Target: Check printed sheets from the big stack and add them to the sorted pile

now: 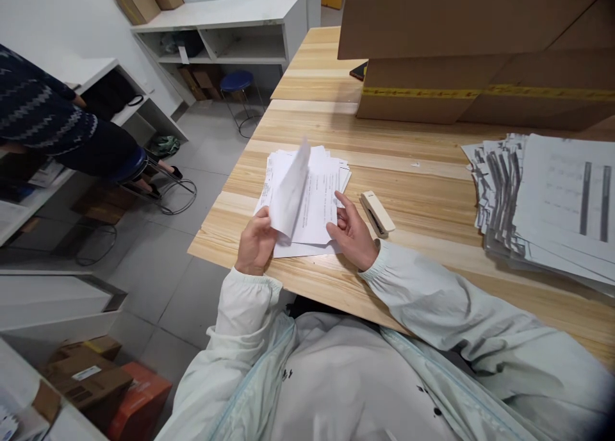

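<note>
The left hand [255, 241] gripped the lower left corner of a sheet [289, 191], thumb on top, and held it lifted and curled upward so that its blank underside faced left. The sheet rose from a small stack of papers [317, 200] lying on the surface [423, 184], directly between the two hands. The right hand [353, 232] rested at the stack's right edge, fingers half spread and pressing lightly on the printed page; it clasped nothing. Both sleeves were pale and ended in gathered cuffs.

Just right of the right hand, nearly touching its knuckles, lay a cream stapler [377, 213], closed and angled away. Well to the right of that hand sat a large fanned pile [542, 204] of printed sheets with dark bars along their edges. Beyond both hands, at the far side of the surface, stood cardboard boxes [471, 50], the lower one crossed by a yellow tape strip.

Far to the left of the left hand, off the surface, another person in a dark patterned sweater [38, 117] sat on a stool above the grey floor. Past them, a blue stool [239, 82] stood under white shelving [230, 31]. Below the left sleeve, near the floor, were brown cartons [89, 377] and an orange box [139, 406].
</note>
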Tool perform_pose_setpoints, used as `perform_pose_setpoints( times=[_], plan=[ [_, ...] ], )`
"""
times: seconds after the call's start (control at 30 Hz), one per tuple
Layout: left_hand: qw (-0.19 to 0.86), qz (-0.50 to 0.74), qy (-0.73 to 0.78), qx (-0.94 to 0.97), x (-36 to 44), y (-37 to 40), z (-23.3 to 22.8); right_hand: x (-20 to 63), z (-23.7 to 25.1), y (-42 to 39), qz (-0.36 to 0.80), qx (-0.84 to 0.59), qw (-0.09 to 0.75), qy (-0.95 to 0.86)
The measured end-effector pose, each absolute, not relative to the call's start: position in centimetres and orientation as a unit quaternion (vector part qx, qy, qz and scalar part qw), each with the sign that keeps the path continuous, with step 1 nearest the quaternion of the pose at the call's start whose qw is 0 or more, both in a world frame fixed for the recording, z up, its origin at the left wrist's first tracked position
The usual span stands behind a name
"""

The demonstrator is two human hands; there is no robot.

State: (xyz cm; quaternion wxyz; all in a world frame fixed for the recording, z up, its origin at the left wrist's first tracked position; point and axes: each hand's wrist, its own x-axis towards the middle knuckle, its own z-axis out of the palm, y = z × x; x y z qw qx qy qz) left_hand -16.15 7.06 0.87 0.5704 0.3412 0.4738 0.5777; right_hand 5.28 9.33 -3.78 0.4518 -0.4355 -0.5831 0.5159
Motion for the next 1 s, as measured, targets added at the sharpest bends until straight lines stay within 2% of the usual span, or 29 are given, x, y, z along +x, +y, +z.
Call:
perform_pose_setpoints(
  times=[0.1, 0.2, 0.37, 0.47, 0.6, 0.7, 0.83, 1.0],
  plan=[
    [0.567, 0.651, 0.44, 0.248, -17.3, 6.9, 0.4, 5.4, -3.7, 9.4, 0.468, -0.448, 0.433, -0.627],
    [0.57, 0.674, 0.43, 0.191, -17.8, 6.8, 0.1, 5.5, -3.4, 9.5, 0.436, -0.451, 0.429, -0.65],
    [0.559, 0.662, 0.443, 0.23, -17.5, 6.5, 0.0, 5.4, -3.3, 9.6, 0.431, -0.443, 0.437, -0.654],
    [0.551, 0.57, 0.467, 0.391, -16.7, 6.1, 0.3, 5.5, -3.0, 9.5, 0.446, -0.449, 0.44, -0.637],
    [0.481, 0.333, 0.484, 0.652, -15.3, 5.8, 1.2, 5.5, -2.6, 9.7, 0.537, -0.469, 0.431, -0.552],
    [0.444, 0.29, 0.49, 0.692, -14.7, 5.7, 1.6, 5.2, -3.0, 10.2, 0.588, -0.471, 0.413, -0.511],
    [0.469, 0.357, 0.498, 0.636, -14.7, 5.7, 1.1, 4.7, -3.5, 10.5, 0.55, -0.482, 0.444, -0.518],
    [0.332, 0.656, 0.549, 0.397, -16.1, 4.7, 0.7, 5.8, -1.8, 8.1, 0.494, -0.423, 0.511, -0.563]
  ],
)
